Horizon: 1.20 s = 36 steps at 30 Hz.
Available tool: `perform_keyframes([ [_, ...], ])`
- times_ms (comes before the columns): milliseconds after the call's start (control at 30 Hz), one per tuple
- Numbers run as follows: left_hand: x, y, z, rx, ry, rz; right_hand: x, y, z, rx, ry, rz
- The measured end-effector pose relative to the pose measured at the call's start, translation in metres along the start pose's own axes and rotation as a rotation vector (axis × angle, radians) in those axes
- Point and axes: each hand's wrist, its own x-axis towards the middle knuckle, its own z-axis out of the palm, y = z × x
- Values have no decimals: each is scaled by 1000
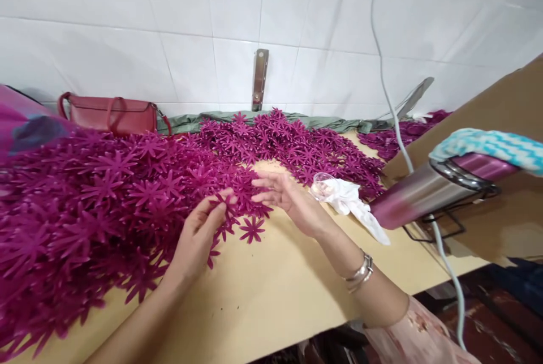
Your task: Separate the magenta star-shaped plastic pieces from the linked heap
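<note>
A great heap of magenta star-shaped flower cut-outs (97, 194) covers the left and back of a tan worktable (271, 290). My left hand (199, 234) pinches one magenta flower (227, 205) at the heap's edge, thumb and fingers closed on it. My right hand (282, 194) hovers just to the right, palm turned inward, fingers stretched out toward the pile and holding nothing. One loose flower (251, 229) lies on the bare table between my hands. A metal bracelet (360, 270) circles my right wrist.
A red handbag (112, 115) rests against the white tiled wall. A crumpled white cloth with clear plastic (345, 200) lies right of my hand. A metallic pink cylinder on a wire stand (428, 194) juts in from the right, beside a cardboard sheet (487, 115) and a hanging white cable (392, 109).
</note>
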Motion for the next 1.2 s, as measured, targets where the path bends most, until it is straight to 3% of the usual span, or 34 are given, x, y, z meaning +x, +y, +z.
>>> perform_keyframes([
  [67,-1,-3,1,-23,-49,-102,2,3,3,-53,21,-70],
  [133,-2,-5,4,-45,-44,-154,3,7,8,-264,110,-164],
  [333,-10,-19,-2,176,150,-284,5,27,27,-419,73,-427],
  [500,-13,-32,-12,169,196,-331,4,35,39,-466,122,-548],
  [633,-11,-29,-8,157,257,-374,8,33,50,-410,51,-482],
  [767,-6,-24,-4,-52,161,-256,14,33,60,-154,41,-206],
  [900,-5,-17,-4,-149,118,-280,19,37,61,-30,111,15],
  [1067,-6,-12,-2,-193,107,-269,22,40,50,-110,256,11],
  [1200,-5,-17,-3,-231,152,-250,24,42,39,-453,322,-173],
])
